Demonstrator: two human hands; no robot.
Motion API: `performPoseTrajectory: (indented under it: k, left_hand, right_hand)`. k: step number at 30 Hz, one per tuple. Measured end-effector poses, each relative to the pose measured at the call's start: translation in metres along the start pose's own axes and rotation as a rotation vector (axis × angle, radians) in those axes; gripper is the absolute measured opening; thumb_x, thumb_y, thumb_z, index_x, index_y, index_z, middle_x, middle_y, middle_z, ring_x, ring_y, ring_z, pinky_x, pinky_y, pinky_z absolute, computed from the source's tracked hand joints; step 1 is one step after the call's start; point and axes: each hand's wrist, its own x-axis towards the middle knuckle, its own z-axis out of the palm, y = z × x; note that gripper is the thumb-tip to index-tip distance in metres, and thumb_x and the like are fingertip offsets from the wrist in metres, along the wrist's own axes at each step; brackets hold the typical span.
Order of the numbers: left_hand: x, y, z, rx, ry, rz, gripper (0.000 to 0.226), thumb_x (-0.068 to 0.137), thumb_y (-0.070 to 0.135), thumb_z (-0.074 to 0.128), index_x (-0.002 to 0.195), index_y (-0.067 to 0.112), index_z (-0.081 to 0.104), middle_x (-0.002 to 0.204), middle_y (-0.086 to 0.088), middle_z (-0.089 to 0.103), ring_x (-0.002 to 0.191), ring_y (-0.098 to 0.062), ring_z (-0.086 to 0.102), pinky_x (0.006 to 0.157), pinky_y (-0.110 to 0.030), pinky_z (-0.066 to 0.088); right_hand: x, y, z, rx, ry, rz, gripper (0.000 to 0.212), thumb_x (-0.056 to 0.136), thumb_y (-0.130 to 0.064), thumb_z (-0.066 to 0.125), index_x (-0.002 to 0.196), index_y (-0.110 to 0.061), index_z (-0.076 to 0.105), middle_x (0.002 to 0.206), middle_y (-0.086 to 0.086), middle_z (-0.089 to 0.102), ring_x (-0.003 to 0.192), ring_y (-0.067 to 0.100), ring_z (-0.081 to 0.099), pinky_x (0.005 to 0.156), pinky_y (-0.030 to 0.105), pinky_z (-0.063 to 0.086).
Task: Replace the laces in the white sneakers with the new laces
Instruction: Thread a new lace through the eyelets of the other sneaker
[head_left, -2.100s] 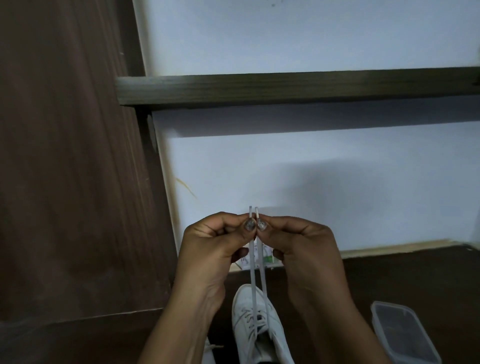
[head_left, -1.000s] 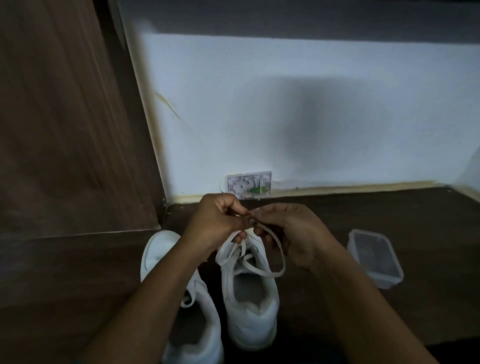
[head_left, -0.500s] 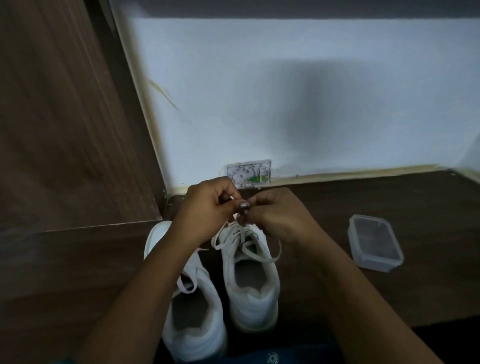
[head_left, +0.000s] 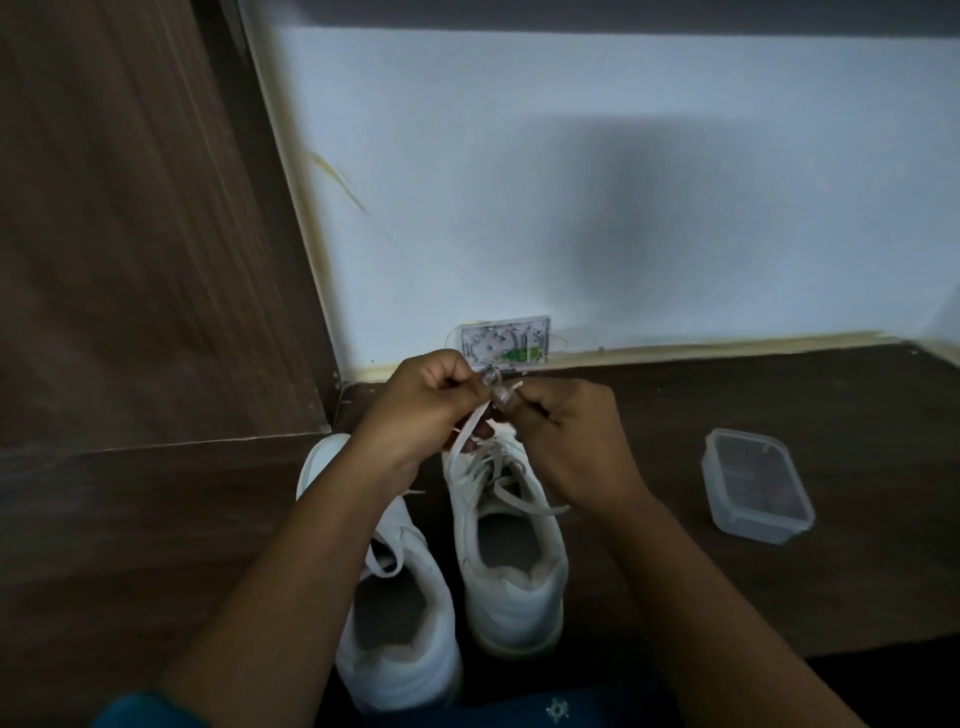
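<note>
Two white sneakers stand side by side on the dark floor, toes toward the wall: the left sneaker (head_left: 400, 618) and the right sneaker (head_left: 511, 561). A white lace (head_left: 519, 499) runs through the right sneaker's eyelets and loops loosely over its tongue. Both my hands are above that sneaker's toe. My left hand (head_left: 415, 405) pinches one lace end and my right hand (head_left: 566, 441) pinches the other, fingertips almost touching. The left sneaker has a lace loop hanging over its opening, partly hidden by my left forearm.
A clear plastic container (head_left: 756, 486) with a lid sits on the floor to the right. A wall socket plate (head_left: 506, 340) is low on the white wall just beyond my hands. A brown wooden panel (head_left: 130, 234) stands at the left.
My hands came down from chest height, where they held the lace ends taut and upright, to just above the right sneaker. The lace now lies slack over the tongue.
</note>
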Motion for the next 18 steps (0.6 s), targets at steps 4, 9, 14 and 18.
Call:
performPoseTrajectory:
  k: [4,9,14,18]
  left_hand:
    - [0.004,0.006,-0.021,-0.555,0.122,-0.13,0.025,0.092,0.019,0.054,0.068,0.015,0.05,0.073,-0.006,0.068,0.072,-0.018,0.07,0.067,-0.04,0.058]
    - [0.012,0.003,-0.049,-0.702,0.222,-0.165,0.031,0.099,0.023,0.044,0.068,0.02,0.042,0.047,0.004,0.036,0.032,-0.003,0.03,0.03,-0.011,0.029]
    - [0.02,-0.024,-0.051,0.703,0.318,0.204,0.022,0.087,0.029,0.063,0.074,0.014,0.056,0.062,-0.002,0.054,0.057,-0.021,0.051,0.055,-0.029,0.039]
    - [0.012,-0.034,-0.04,0.879,-0.236,0.195,0.035,0.067,0.057,0.063,0.087,0.029,0.071,0.084,0.006,0.07,0.081,-0.014,0.067,0.077,-0.036,0.054]
  right_hand:
    - [0.009,-0.005,-0.015,0.694,0.384,0.577,0.031,0.093,-0.015,0.053,0.065,-0.011,0.065,0.055,0.001,0.061,0.055,0.014,0.057,0.058,0.029,0.046]
    - [0.014,0.009,-0.032,1.437,0.573,0.971,0.034,0.101,-0.018,0.036,0.072,-0.01,0.05,0.05,0.002,0.051,0.039,0.011,0.054,0.05,0.026,0.054]
    - [0.015,0.018,-0.031,0.438,0.275,0.749,0.02,0.097,-0.023,0.048,0.082,-0.017,0.06,0.063,-0.003,0.048,0.051,0.01,0.04,0.045,0.021,0.032]
    - [0.007,0.02,-0.026,-0.599,-0.301,0.386,0.032,0.085,-0.032,0.063,0.116,-0.028,0.058,0.119,0.002,0.054,0.109,0.022,0.052,0.092,0.036,0.046]
